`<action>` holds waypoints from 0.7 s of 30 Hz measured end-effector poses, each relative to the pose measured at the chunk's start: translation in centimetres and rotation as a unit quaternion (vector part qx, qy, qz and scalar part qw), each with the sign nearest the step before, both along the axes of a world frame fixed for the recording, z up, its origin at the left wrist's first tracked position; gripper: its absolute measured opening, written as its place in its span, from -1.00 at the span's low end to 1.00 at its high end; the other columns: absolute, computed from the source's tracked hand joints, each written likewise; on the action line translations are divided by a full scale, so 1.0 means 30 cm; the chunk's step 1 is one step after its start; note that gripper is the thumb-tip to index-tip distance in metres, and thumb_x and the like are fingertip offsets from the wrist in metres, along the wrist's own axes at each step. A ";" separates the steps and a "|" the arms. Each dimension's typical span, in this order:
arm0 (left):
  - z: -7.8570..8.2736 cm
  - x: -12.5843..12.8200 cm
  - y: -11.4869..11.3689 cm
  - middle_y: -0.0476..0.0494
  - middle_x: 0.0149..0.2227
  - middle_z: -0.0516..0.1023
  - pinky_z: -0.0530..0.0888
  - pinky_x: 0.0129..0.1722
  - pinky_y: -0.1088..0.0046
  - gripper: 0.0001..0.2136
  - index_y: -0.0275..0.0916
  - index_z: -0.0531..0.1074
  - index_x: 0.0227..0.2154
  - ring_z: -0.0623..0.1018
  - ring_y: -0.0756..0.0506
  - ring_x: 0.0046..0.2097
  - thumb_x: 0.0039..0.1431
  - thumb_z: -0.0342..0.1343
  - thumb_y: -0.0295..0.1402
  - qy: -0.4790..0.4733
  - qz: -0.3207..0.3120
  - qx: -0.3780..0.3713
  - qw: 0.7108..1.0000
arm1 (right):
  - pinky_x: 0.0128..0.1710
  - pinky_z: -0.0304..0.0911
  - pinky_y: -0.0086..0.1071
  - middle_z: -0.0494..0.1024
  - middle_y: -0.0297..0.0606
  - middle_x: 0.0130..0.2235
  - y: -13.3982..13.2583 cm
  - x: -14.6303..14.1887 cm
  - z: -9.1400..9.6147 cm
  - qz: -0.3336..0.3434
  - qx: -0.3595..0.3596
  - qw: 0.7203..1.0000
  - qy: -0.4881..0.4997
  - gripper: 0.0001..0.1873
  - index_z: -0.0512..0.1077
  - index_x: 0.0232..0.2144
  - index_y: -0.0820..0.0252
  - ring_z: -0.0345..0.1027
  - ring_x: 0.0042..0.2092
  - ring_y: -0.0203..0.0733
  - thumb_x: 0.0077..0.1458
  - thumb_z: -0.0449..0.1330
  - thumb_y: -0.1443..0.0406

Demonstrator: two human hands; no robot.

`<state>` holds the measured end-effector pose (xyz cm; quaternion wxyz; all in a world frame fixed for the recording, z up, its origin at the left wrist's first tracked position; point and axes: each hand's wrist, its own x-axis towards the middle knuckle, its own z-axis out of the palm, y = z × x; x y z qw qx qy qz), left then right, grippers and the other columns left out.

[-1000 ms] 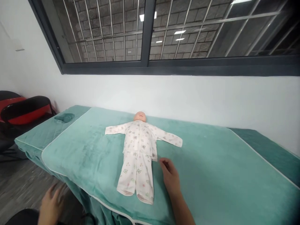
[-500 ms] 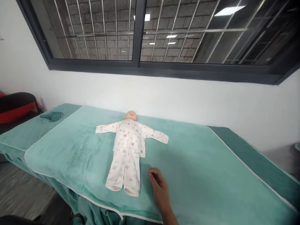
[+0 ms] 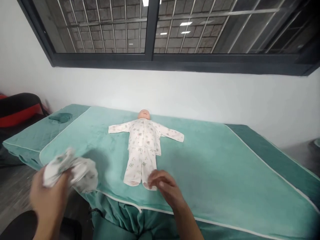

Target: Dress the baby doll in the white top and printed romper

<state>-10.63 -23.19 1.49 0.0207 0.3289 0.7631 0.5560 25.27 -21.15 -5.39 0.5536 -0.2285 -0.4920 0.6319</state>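
A baby doll [image 3: 144, 114] lies on its back with arms spread, dressed in a white patterned top [image 3: 144, 135] and matching trousers [image 3: 140, 165]. At the lower left, my left hand [image 3: 51, 191] grips a crumpled white printed cloth [image 3: 83, 173], held above the bed's front edge; its folds hide what kind of item it is. My right hand [image 3: 166, 187] hovers by the doll's trouser leg on the right, fingers loosely bent and slightly blurred. Nothing shows in it. Whether it touches the trouser hem, I cannot tell.
Teal covers spread over the long bed [image 3: 212, 173], which has a face hole [image 3: 60, 117] at its left end. A white wall [image 3: 190, 93] and a barred window [image 3: 150, 58] rise behind. A black and red chair [image 3: 21, 111] stands at far left.
My left hand has come into view at the lower left with the crumpled cloth. My right hand has moved toward the trouser legs, its fingers loosening. The view has tilted down slightly.
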 end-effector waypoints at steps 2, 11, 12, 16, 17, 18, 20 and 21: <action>0.067 0.125 0.088 -0.02 -0.12 0.64 0.52 0.07 -0.09 -0.42 -0.07 0.50 0.04 0.61 -0.34 -0.05 -0.13 0.36 -0.15 -0.173 -0.117 0.079 0.975 | 0.12 0.32 -0.04 0.48 -0.12 0.17 0.007 -0.085 0.068 0.070 0.029 0.997 -0.035 -0.50 0.49 0.10 -0.08 0.35 0.19 0.07 0.11 0.36 0.04; -0.021 0.425 0.240 -0.18 0.11 0.56 0.51 0.11 0.27 -0.46 -0.14 0.38 0.15 0.58 -0.21 0.10 0.12 0.30 -0.14 -0.271 -0.368 0.107 0.883 | 0.26 0.26 0.04 0.32 -0.19 0.33 0.158 -0.343 0.149 -0.003 -0.091 0.993 0.070 0.08 -0.09 0.43 -0.14 0.18 0.36 0.11 0.04 0.37 -0.09; -0.053 0.429 0.240 -0.18 0.14 0.53 0.49 0.15 0.27 -0.45 -0.13 0.36 0.17 0.55 -0.20 0.14 0.14 0.30 -0.14 -0.244 -0.368 0.102 0.891 | 0.23 0.30 0.02 0.38 -0.20 0.29 0.171 -0.362 0.143 -0.018 -0.097 0.992 0.081 0.07 -0.08 0.42 -0.14 0.24 0.33 0.11 0.03 0.38 -0.07; -0.146 0.432 0.241 -0.20 0.16 0.49 0.47 0.19 0.23 -0.44 -0.13 0.27 0.20 0.53 -0.19 0.16 0.20 0.24 -0.09 -0.208 -0.361 0.088 0.905 | 0.20 0.36 -0.05 0.51 -0.28 0.16 0.217 -0.448 0.119 -0.098 -0.089 0.989 0.068 -0.06 0.08 0.33 -0.13 0.39 0.21 0.06 -0.01 0.41 0.06; -0.157 0.430 0.242 -0.21 0.16 0.48 0.47 0.19 0.21 -0.43 -0.13 0.25 0.20 0.53 -0.19 0.16 0.19 0.24 -0.08 -0.210 -0.360 0.083 0.905 | 0.19 0.37 -0.05 0.52 -0.29 0.14 0.227 -0.462 0.117 -0.110 -0.093 0.988 0.058 -0.12 0.11 0.30 -0.11 0.42 0.19 0.06 0.01 0.39 0.08; -0.163 0.424 0.244 -0.22 0.18 0.47 0.47 0.20 0.20 -0.41 -0.12 0.24 0.21 0.52 -0.20 0.17 0.18 0.25 -0.09 -0.210 -0.367 0.078 0.903 | 0.16 0.39 -0.05 0.53 -0.28 0.13 0.236 -0.467 0.118 -0.116 -0.098 0.987 0.048 -0.18 0.13 0.28 -0.08 0.44 0.16 0.06 0.04 0.36 0.08; -0.165 0.404 0.247 -0.24 0.24 0.42 0.44 0.23 0.16 -0.35 -0.11 0.22 0.23 0.47 -0.24 0.24 0.12 0.31 -0.11 -0.193 -0.407 0.071 0.890 | 0.11 0.42 -0.04 0.53 -0.22 0.13 0.252 -0.434 0.138 -0.127 -0.099 0.987 0.028 -0.26 0.16 0.24 -0.01 0.46 0.14 0.09 0.07 0.32 0.09; -0.164 0.390 0.250 -0.25 0.27 0.38 0.43 0.25 0.14 -0.32 -0.10 0.23 0.24 0.44 -0.26 0.27 0.09 0.33 -0.13 -0.175 -0.433 0.070 0.882 | 0.08 0.44 -0.05 0.53 -0.19 0.13 0.258 -0.391 0.158 -0.138 -0.093 0.986 0.014 -0.27 0.16 0.22 0.01 0.47 0.13 0.10 0.06 0.32 0.10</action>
